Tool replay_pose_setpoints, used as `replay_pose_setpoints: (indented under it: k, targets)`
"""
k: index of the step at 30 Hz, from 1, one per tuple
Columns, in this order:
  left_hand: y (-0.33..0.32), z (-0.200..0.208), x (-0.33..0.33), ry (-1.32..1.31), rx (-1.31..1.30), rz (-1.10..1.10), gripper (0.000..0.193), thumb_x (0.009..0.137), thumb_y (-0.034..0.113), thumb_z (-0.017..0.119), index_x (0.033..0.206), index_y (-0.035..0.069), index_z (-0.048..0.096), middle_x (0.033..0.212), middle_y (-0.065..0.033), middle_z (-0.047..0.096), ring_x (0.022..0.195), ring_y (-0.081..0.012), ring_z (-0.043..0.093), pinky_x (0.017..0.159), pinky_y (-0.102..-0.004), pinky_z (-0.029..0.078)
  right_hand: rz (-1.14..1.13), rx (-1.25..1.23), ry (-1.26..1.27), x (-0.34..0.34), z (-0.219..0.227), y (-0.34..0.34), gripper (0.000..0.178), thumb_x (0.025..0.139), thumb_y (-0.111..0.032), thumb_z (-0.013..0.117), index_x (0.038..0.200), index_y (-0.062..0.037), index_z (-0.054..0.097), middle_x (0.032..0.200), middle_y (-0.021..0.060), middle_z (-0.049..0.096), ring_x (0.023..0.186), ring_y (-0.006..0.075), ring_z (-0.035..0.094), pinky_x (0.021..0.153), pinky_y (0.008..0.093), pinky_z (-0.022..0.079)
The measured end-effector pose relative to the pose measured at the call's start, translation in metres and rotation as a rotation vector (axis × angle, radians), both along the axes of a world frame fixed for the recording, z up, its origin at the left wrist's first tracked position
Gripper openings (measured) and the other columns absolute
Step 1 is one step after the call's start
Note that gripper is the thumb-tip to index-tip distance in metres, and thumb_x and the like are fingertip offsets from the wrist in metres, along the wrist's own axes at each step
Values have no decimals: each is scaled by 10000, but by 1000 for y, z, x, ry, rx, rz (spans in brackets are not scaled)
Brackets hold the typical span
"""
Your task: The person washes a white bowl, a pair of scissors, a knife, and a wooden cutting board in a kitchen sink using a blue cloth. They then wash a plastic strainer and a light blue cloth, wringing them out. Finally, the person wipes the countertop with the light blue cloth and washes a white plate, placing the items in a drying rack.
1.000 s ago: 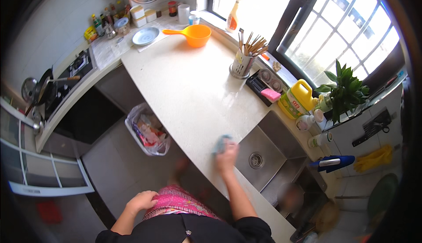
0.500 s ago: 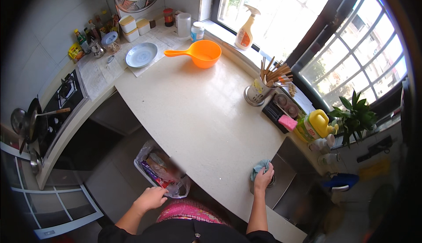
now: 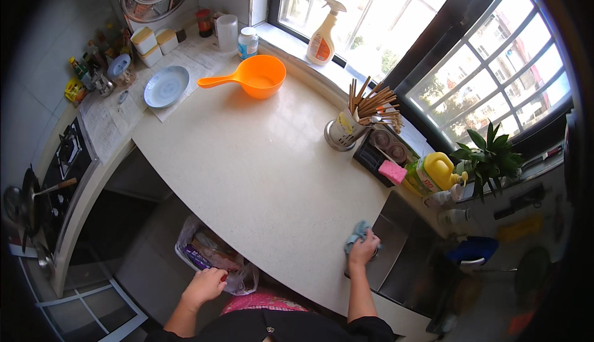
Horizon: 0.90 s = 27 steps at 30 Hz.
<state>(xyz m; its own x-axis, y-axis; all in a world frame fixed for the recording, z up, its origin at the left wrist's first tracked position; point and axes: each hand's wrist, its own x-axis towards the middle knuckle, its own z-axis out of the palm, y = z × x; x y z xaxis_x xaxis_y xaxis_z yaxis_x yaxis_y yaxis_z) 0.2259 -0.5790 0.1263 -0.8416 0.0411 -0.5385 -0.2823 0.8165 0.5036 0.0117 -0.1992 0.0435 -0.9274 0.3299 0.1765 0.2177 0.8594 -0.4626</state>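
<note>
My right hand (image 3: 364,250) is closed on a crumpled blue-green cloth (image 3: 356,233), resting at the worktop's right edge beside the metal sink (image 3: 390,237). Loosely curled, my left hand (image 3: 207,286) hangs over the near side of a lined waste bin (image 3: 180,249), with no held object visible. Wrappers and plastic lie inside the bin, a red bit showing close to my left fingers. Between the hands and the window spreads the pale worktop (image 3: 260,169).
An orange ladle-shaped scoop (image 3: 263,77) and a pale blue plate (image 3: 167,86) sit at the far left. Along the window stand a spray bottle (image 3: 324,36), a chopstick holder (image 3: 344,130), a pink sponge (image 3: 392,172) and a yellow jug (image 3: 433,172). A stove (image 3: 68,162) is left.
The view has shifted, so the room's things sit further left in the picture. My right hand keeps the cloth at the sink-side edge; my left hand stays by the bin, its fingers more curled.
</note>
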Motion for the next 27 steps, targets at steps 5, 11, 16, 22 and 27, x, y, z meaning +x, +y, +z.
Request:
replay_pose_setpoints:
  k: [5,11,16,22,27]
  targets:
    - [3,0,-13,64,69,20,300,774,213,564,1030,56,558,982,-149,585,931,-310,552,799,-390,444,496,-278,89,-14,33,-140,402,676,2,530,1067,-85,569,1055,202,458,954,342,487,793,404,421]
    - [-8,16,-50,78,176,-13,309,793,204,548,1060,49,551,1013,-148,579,948,-298,550,812,-374,447,1083,-103,68,17,-1,-310,374,694,-63,544,1049,-168,598,1081,220,509,991,358,483,817,466,373]
    - [-43,20,-71,257,75,75,268,787,193,544,1004,37,568,967,-140,588,926,-298,550,804,-377,443,512,4,108,-64,5,-181,393,680,-71,600,1065,-146,573,1075,209,484,1015,362,459,850,463,373]
    - [-41,5,-67,96,106,79,280,777,194,548,1017,51,570,1004,-147,581,952,-315,541,828,-393,434,-170,-95,91,-76,2,-12,309,764,-88,565,1070,-57,529,991,191,454,954,352,465,837,411,392]
    - [-28,6,-83,99,187,-10,286,782,200,546,1013,33,567,997,-162,587,945,-324,549,830,-386,439,545,-287,47,-63,16,-175,343,721,-82,580,1063,-91,562,1004,185,492,959,352,479,818,411,408]
